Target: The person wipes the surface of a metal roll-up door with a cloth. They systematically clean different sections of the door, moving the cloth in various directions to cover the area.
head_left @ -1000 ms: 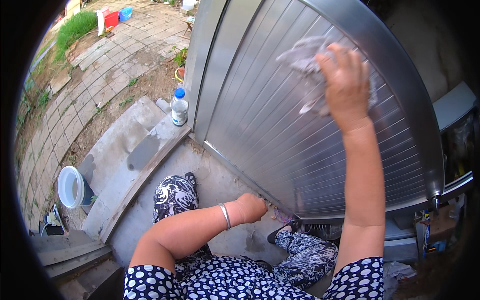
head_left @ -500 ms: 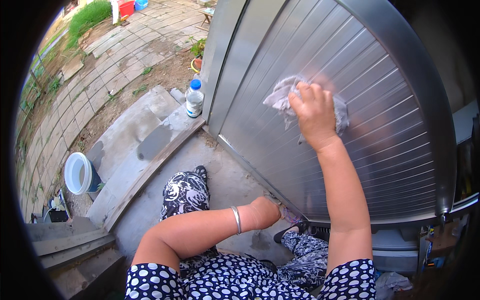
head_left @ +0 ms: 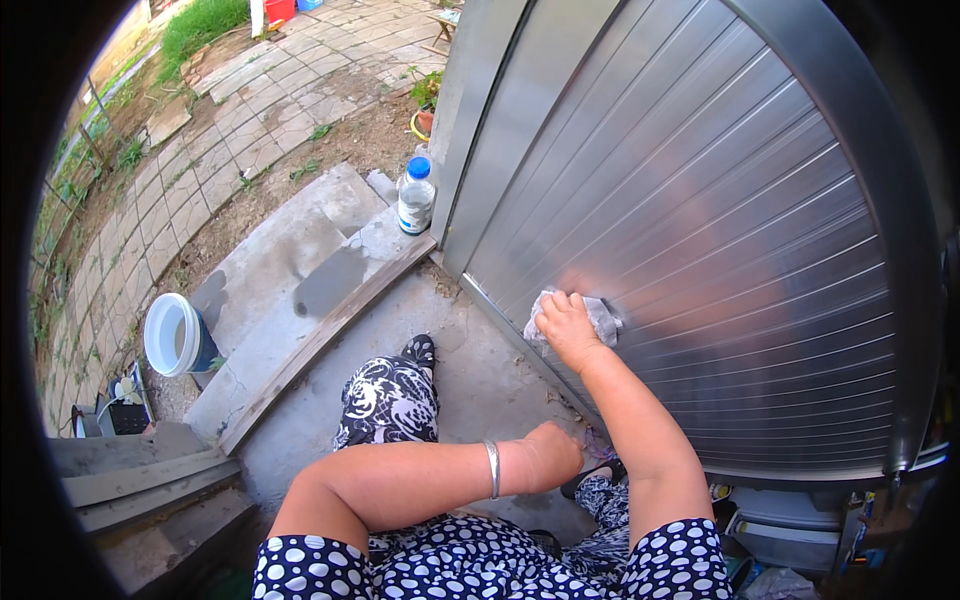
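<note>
My right hand (head_left: 570, 328) presses a crumpled pale grey rag (head_left: 603, 318) against the low part of a ribbed metal door (head_left: 700, 220). The fingers are bent round the cloth, and part of it sticks out past them. In front of my body, my left hand (head_left: 553, 455) is curled into a fist, its back toward me and a silver bangle (head_left: 492, 468) on the wrist. Whatever that fist may hold is hidden. The door carries blurred reflections around the rag.
A clear bottle with a blue cap (head_left: 415, 196) stands on the concrete step by the door frame. Along the step runs a wooden sill (head_left: 325, 345). To the left is a white-and-blue bucket (head_left: 178, 335) with liquid inside. A potted plant (head_left: 427, 92) sits outside, beside the paving (head_left: 290, 90).
My right hand has slid the rag down the door, toward its lower left. The left fist stays in front of my body, and the whole view has shifted slightly.
</note>
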The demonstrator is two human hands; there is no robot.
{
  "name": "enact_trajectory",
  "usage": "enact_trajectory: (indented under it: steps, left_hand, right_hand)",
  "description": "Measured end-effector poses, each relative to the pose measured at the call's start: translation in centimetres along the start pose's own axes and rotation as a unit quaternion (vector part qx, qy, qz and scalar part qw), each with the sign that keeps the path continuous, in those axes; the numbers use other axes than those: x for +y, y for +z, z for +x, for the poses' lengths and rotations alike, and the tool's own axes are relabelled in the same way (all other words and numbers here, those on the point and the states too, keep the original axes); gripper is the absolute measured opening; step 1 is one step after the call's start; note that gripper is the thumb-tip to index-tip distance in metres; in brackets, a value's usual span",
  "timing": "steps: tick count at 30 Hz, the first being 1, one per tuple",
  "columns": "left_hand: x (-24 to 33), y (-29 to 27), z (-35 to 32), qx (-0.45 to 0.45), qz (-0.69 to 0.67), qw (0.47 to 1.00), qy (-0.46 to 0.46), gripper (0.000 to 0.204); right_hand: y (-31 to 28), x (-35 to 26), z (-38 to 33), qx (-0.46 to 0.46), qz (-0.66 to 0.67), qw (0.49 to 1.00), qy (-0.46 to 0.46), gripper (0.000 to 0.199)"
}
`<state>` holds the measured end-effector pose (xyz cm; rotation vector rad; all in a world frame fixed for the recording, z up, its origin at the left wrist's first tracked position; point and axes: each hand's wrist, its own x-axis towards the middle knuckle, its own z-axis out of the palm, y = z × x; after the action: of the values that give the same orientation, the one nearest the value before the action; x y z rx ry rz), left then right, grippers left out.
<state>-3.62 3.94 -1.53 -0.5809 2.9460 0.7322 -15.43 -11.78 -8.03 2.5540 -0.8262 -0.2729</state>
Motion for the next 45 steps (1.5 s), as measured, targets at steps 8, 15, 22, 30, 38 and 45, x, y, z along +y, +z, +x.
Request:
enact_trajectory:
  steps: [8, 15, 22, 30, 38, 45]
  left_hand:
    - [-0.6, 0.3, 1.1, -0.018, 0.004, 1.0, -0.013, 0.021]
    - [-1.3, 0.6, 1.1, -0.026, 0.006, 0.999, -0.046, 0.025]
    - [-0.9, 0.2, 0.5, -0.009, 0.017, 0.999, -0.04, 0.018]
    - [-0.5, 0.1, 0.1, 0.018, 0.022, 0.999, -0.018, 0.017]
    - [-0.1, 0.4, 0.0, 0.018, 0.014, 1.0, -0.002, 0.015]
    - [0.2, 0.3, -0.2, 0.01, -0.006, 1.0, -0.02, 0.016]
  right_hand:
    - [-9.4, 4.1, -0.3, 0.12, -0.01, 0.99, 0.075, 0.009]
    - [-29.3, 13.1, -0.7, 0.313, -0.241, 0.907, 0.147, 0.021]
    - [-31.1, 16.5, 0.4, 0.363, -0.271, 0.872, 0.184, 0.039]
    - [-23.5, 13.0, 5.7, 0.327, -0.199, 0.917, 0.114, 0.015]
    - [-12.1, 7.0, 7.9, 0.223, -0.1, 0.969, 0.044, 0.013]
    - [-2.4, 1.3, 7.1, 0.095, -0.054, 0.994, -0.001, 0.018]
